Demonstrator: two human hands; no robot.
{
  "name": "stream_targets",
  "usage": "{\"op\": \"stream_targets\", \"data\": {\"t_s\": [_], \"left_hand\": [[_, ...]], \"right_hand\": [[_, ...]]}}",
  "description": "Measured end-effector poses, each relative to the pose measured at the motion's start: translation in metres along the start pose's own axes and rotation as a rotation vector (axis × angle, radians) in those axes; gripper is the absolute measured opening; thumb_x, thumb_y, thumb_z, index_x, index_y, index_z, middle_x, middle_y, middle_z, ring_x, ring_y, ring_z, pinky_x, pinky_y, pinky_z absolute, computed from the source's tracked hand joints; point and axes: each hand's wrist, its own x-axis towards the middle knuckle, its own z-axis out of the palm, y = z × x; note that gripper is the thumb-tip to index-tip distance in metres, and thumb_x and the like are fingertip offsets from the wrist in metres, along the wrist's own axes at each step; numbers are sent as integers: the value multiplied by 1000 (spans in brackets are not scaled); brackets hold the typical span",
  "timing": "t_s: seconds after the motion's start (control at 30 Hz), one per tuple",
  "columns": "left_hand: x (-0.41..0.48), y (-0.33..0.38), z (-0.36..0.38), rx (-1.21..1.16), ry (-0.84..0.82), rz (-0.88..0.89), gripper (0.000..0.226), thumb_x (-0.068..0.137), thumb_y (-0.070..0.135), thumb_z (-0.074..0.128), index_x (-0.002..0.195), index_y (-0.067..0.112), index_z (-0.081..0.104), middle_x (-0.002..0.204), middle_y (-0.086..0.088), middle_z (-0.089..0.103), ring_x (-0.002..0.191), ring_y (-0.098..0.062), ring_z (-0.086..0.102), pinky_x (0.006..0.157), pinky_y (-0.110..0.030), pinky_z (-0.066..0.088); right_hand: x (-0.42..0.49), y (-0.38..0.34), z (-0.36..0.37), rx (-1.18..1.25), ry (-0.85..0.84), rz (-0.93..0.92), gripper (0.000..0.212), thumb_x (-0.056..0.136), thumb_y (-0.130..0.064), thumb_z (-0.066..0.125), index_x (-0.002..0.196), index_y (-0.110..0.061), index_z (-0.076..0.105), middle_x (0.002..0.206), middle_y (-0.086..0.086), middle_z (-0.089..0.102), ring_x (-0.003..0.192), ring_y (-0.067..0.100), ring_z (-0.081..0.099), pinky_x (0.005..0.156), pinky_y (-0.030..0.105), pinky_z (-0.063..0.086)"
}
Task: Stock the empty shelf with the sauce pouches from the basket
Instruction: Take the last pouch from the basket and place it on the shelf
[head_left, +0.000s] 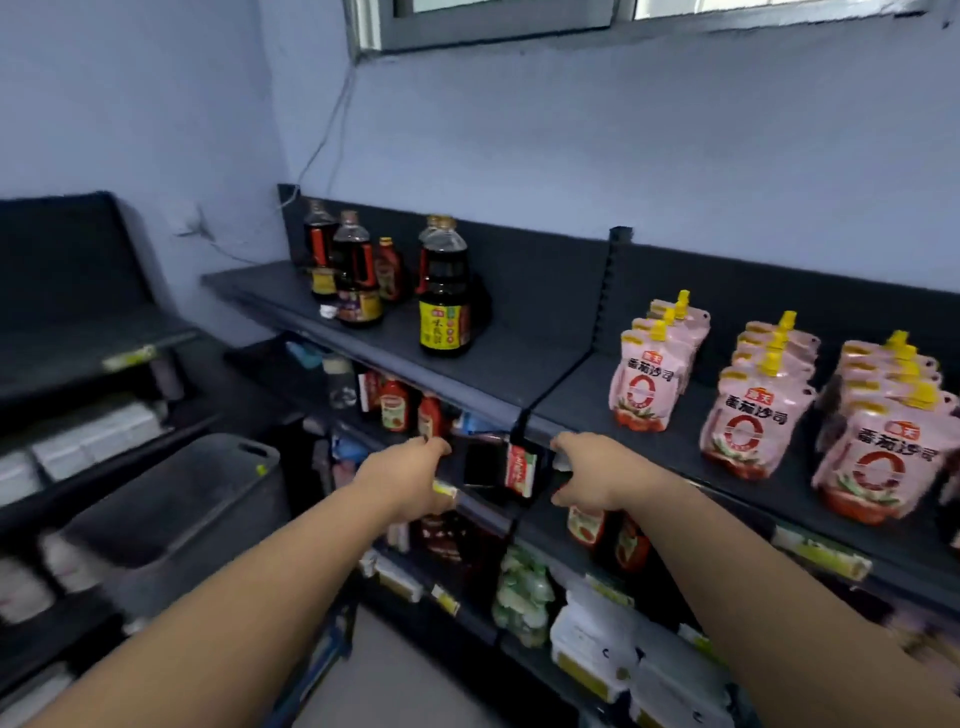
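Sauce pouches (753, 415) stand upright, yellow spouts up, in three front-to-back rows on the right bay of the top shelf (519, 364). The grey basket (171, 509) sits low at the left; blurred, it shows no pouch inside. Soy sauce bottles (445, 301) occupy the shelf's left bay. Both arms reach forward, palms down, below the shelf's front edge. The pouches lie up and right of the right hand (592, 475), the nearer one. The left hand (410, 478) is closer to the basket. Fingers (566, 498) droop loosely bent, holding nothing visible.
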Motion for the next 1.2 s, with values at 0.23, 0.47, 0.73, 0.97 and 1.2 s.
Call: {"op": "stream_targets", "data": {"t_s": [0.23,0.47,0.73,0.97,1.2], "left_hand": [[-34,-129,-21,-32,34,-261,63,82,48,64,137,24,43,129,-4,54,113,-26,58,91,-42,51],[-50,-237,-14,3,-11,-543,65,84,53,61,139,26,40,135,-3,52,119,-29,55,94,-44,47],[-25,-327,-1,-76,-49,-838,62,85,50,60,136,19,42,131,-9,53,116,-30,55,88,-41,50],[12,-381,4,-125,18,-1005,56,88,45,60,133,15,43,126,-8,56,113,-30,56,75,-40,50],[30,-440,31,-217,7,-1084,56,86,44,61,133,16,46,125,-11,56,112,-33,58,88,-44,51]], "right_hand": [[85,-129,13,-39,-29,-228,57,88,-40,67,135,-14,47,127,10,57,95,24,60,71,33,49],[178,-233,41,38,-108,-437,54,85,-50,67,125,-17,52,118,4,59,102,23,58,88,38,51],[289,-308,70,68,-209,-621,61,84,-58,65,131,-23,49,125,2,58,105,21,59,90,37,51],[385,-373,94,1,-284,-781,47,90,-50,62,126,-22,51,125,3,56,103,22,56,85,37,50],[453,-427,136,-10,-365,-820,54,89,-45,63,135,-20,49,134,4,55,115,23,56,89,34,47]]}}
